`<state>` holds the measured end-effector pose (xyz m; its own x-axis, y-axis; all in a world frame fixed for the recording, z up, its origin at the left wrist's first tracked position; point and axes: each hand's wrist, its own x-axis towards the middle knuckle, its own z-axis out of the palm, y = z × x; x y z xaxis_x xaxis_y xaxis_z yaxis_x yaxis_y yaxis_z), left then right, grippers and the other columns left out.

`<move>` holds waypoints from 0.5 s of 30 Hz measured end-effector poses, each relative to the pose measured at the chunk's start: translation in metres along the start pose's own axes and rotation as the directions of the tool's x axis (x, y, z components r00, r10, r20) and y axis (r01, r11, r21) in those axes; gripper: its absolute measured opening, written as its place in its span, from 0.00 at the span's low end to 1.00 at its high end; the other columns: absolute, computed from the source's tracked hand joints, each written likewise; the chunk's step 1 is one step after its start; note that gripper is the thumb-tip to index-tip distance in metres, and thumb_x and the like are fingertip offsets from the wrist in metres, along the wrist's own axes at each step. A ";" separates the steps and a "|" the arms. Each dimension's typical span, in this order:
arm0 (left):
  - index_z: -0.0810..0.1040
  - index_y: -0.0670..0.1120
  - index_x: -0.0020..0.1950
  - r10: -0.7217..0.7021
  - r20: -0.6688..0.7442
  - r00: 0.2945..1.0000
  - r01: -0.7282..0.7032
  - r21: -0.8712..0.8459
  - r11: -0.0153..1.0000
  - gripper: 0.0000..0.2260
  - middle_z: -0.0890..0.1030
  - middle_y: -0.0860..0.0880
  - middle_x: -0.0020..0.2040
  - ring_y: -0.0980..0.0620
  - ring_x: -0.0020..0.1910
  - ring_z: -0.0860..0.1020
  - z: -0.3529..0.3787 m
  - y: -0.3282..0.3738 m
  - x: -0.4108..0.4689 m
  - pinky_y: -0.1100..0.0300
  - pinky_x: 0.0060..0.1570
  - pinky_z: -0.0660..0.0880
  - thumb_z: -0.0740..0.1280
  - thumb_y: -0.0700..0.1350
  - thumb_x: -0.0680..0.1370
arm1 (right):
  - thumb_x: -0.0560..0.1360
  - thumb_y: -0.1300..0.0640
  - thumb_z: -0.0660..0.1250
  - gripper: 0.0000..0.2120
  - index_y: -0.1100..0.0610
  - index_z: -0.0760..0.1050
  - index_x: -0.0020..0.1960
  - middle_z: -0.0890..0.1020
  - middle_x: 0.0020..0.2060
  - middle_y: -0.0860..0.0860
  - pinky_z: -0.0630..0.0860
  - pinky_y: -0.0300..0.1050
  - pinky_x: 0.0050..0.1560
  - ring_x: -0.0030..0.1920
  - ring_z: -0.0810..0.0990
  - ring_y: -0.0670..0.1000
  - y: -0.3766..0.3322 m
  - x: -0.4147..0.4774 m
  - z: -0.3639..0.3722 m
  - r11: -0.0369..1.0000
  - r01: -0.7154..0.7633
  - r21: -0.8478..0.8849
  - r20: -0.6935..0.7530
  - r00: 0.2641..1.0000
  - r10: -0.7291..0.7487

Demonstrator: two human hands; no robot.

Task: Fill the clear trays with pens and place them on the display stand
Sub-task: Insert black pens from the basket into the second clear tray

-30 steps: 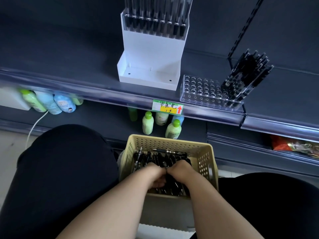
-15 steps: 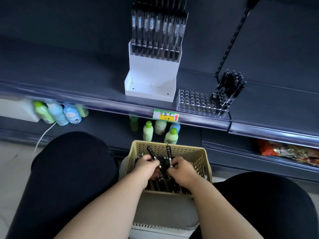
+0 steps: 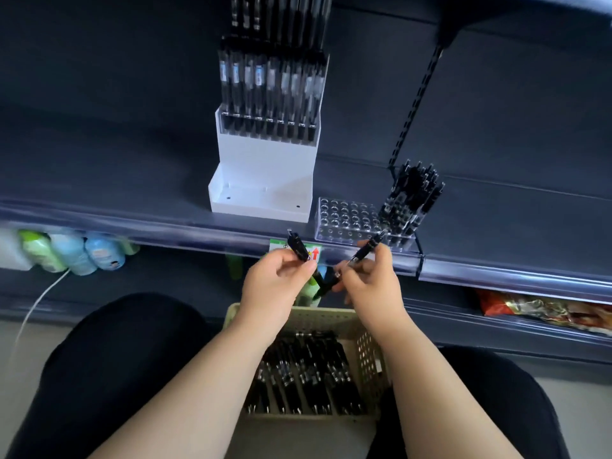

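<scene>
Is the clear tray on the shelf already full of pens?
No, the clear tray holds pens only at its right end; most holes are bare.

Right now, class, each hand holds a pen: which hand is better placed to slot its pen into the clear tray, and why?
Right hand: it is nearer the tray, and its pen already angles toward the empty holes.

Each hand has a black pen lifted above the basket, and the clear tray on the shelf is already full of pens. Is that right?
Not quite. The head view shows the clear tray only partly filled: pens stand at its right end, and the rest of its holes are empty. The rest holds: the left hand and right hand each hold a black pen above the basket.
</scene>
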<state>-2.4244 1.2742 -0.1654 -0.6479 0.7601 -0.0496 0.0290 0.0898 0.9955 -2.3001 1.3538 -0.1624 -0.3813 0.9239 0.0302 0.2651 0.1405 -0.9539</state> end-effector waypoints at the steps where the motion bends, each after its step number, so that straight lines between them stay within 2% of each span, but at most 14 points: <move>1: 0.80 0.52 0.44 0.037 0.009 0.999 -0.037 -0.005 0.999 0.03 0.84 0.57 0.40 0.62 0.41 0.81 0.002 0.008 0.005 0.71 0.38 0.73 0.72 0.47 0.72 | 0.76 0.63 0.61 0.09 0.51 0.64 0.50 0.82 0.39 0.51 0.75 0.44 0.30 0.32 0.82 0.49 -0.005 0.006 -0.005 0.998 0.027 0.057 -0.021 0.999 -0.026; 5: 0.76 0.56 0.44 0.169 0.015 0.986 -0.168 -0.035 0.985 0.08 0.84 0.59 0.42 0.59 0.42 0.82 0.009 0.039 0.026 0.60 0.46 0.76 0.73 0.45 0.70 | 0.80 0.58 0.56 0.06 0.54 0.66 0.45 0.81 0.39 0.55 0.71 0.44 0.25 0.29 0.80 0.55 -0.026 0.029 -0.026 0.960 0.115 0.256 -0.105 0.990 -0.090; 7: 0.76 0.59 0.45 0.226 0.040 0.973 -0.226 -0.012 0.974 0.09 0.84 0.59 0.44 0.59 0.43 0.82 0.012 0.054 0.036 0.55 0.48 0.78 0.72 0.48 0.70 | 0.80 0.56 0.57 0.07 0.55 0.69 0.45 0.82 0.39 0.52 0.72 0.43 0.25 0.30 0.80 0.55 -0.037 0.040 -0.037 0.950 0.192 0.245 -0.171 0.973 -0.153; 9: 0.76 0.58 0.46 0.286 0.060 0.956 -0.285 -0.015 0.958 0.08 0.84 0.59 0.45 0.58 0.45 0.82 0.016 0.067 0.047 0.52 0.51 0.78 0.71 0.49 0.70 | 0.79 0.57 0.59 0.05 0.53 0.72 0.46 0.81 0.38 0.50 0.73 0.40 0.26 0.32 0.81 0.53 -0.050 0.050 -0.048 0.937 0.295 0.189 -0.249 0.937 -0.245; 10: 0.76 0.56 0.46 0.313 0.068 0.947 -0.312 -0.020 0.950 0.07 0.84 0.59 0.45 0.58 0.45 0.82 0.020 0.072 0.055 0.52 0.51 0.78 0.71 0.48 0.71 | 0.79 0.59 0.61 0.04 0.51 0.72 0.48 0.81 0.37 0.50 0.73 0.39 0.27 0.32 0.81 0.51 -0.055 0.056 -0.055 0.922 0.348 0.170 -0.287 0.912 -0.292; 12: 0.77 0.53 0.48 0.358 0.080 0.930 -0.354 -0.060 0.933 0.05 0.84 0.57 0.46 0.57 0.44 0.83 0.029 0.082 0.069 0.56 0.48 0.79 0.70 0.45 0.74 | 0.77 0.62 0.63 0.11 0.48 0.69 0.53 0.81 0.38 0.53 0.74 0.40 0.27 0.32 0.82 0.51 -0.066 0.066 -0.068 0.884 0.441 0.157 -0.349 0.862 -0.368; 15: 0.77 0.50 0.49 0.422 0.087 0.903 -0.402 -0.182 0.898 0.04 0.84 0.52 0.46 0.56 0.46 0.83 0.041 0.097 0.091 0.63 0.43 0.80 0.68 0.42 0.76 | 0.76 0.62 0.63 0.12 0.47 0.67 0.54 0.82 0.38 0.54 0.74 0.41 0.29 0.32 0.82 0.52 -0.081 0.084 -0.088 0.838 0.533 0.119 -0.370 0.807 -0.461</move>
<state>-2.4492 1.3782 -0.0770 -0.5060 0.7802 0.3678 0.1475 -0.3419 0.9281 -2.2760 1.4513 -0.0562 -0.1017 0.8122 0.5745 -0.0863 0.5681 -0.8184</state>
